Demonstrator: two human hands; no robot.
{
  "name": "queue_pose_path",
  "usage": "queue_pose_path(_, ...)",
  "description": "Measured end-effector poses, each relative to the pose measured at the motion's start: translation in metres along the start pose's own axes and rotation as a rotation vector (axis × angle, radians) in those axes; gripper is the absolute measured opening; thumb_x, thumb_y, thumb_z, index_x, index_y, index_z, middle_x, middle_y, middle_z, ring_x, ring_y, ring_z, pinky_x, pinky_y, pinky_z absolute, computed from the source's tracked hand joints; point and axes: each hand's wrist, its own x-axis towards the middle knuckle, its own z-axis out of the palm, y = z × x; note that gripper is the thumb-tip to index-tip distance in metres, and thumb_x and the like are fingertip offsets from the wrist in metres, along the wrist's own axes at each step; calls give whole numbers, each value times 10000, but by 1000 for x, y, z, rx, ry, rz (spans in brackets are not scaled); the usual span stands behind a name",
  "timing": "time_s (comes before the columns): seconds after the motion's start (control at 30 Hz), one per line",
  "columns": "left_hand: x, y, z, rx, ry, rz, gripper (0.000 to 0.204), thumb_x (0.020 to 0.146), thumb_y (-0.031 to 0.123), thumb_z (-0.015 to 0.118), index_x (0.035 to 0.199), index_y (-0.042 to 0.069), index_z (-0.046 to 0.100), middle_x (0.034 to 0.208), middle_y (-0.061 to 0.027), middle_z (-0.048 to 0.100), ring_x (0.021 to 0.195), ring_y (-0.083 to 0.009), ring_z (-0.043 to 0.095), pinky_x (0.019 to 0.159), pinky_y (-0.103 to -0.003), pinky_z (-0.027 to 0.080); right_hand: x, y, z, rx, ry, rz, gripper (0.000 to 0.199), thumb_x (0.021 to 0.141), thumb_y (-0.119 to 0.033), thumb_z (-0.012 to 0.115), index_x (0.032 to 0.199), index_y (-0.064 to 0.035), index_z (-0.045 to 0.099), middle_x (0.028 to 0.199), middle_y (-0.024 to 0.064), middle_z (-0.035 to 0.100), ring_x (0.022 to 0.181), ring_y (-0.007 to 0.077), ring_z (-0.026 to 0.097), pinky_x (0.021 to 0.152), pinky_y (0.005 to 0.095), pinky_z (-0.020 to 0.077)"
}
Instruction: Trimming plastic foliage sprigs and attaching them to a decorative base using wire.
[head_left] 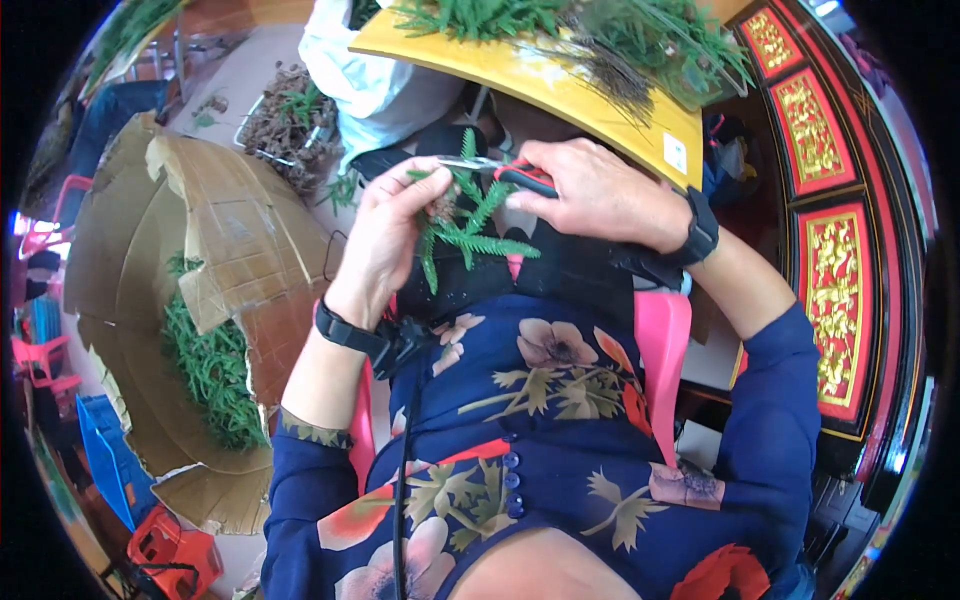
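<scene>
My left hand [390,215] is closed, its thumb and fingers pinching a green sprig [485,243] with several feathery, needle-leaved shoots and a brownish base. The shoots spread to the right over my dark lap. My right hand [605,195] grips a pair of scissors [528,178] by their black and red handles. Their silver blades point left, across the upper shoots and close to my left fingertips. From this angle I cannot tell whether the blades touch a stem.
Ahead is a yellow table [440,58] bearing green sprigs and thin dark stems. A white bag [365,95] hangs by its left end. A torn cardboard box [120,270] with greenery stands left, near a basket of brown clumps [290,120]. Carved red-gold panels [835,300] line the right.
</scene>
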Motion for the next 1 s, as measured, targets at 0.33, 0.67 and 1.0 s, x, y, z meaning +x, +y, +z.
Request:
queue_pose_path(0.33,-5,-7,9,123,64,179,20,846,89,605,867,87,606,699,67,532,582,-9,432,535,-166,331,-7,-15,-7,9,109,-108,213,809,-202,647,844,-20,544,696,205,557,676,399,559,580,436,431)
queue_pose_path(0.67,3,-6,11,-47,-149,148,113,893,102,590,991,46,602,791,12,605,694,-54,547,632,-200,440,-14,-18,-17,-26,217,-52,193,781,-157,673,844,-28,545,692,195,568,687,393,571,586,437,429)
queue_pose_path(1.0,3,-18,-3,691,-46,445,211,867,83,610,1068,31,577,910,-71,613,814,-135,584,752,-276,490,-27,-5,5,-91,287,-48,226,794,-209,660,890,-37,550,820,187,608,783,388,591,664,456,461)
